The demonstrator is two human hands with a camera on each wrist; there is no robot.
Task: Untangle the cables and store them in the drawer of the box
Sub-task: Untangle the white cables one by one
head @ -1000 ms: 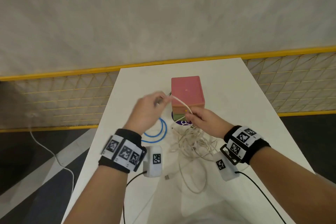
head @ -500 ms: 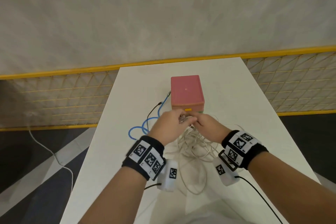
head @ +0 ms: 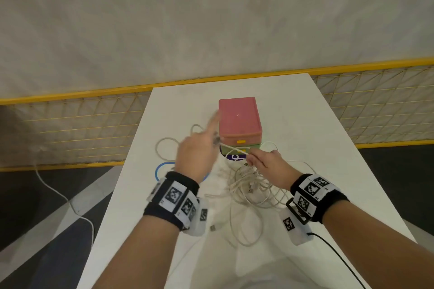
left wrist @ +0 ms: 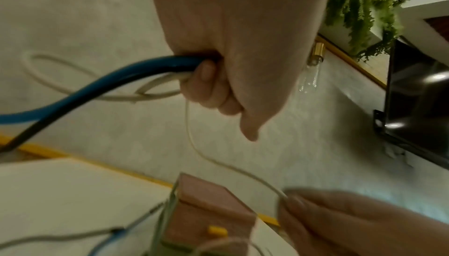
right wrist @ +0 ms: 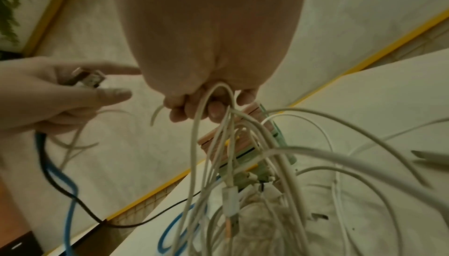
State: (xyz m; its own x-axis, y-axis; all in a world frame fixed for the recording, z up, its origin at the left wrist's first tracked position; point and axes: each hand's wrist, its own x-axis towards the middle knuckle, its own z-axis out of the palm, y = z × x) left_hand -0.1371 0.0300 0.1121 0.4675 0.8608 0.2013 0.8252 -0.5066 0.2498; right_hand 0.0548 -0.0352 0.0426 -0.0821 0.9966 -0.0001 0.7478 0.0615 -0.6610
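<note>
On the table (head: 305,110), going left to right: a white cable loop (head: 164,148) lies flat beside a blue cable (head: 157,171). Above them the left hand (head: 197,155) is raised, forefinger pointing out, the other fingers curled round the blue cable, a black one (left wrist: 21,137) and white strands, with plugs (right wrist: 87,79) gripped at the thumb. One thin white cable (head: 234,149) stretches taut across to the right hand (head: 267,166), which pinches it and several more white strands over the tangle (head: 253,187) lying near the table's middle. Behind both hands stands the box (head: 238,117), pink on top, green below, its yellow-handled drawers (head: 241,141) looking closed.
</note>
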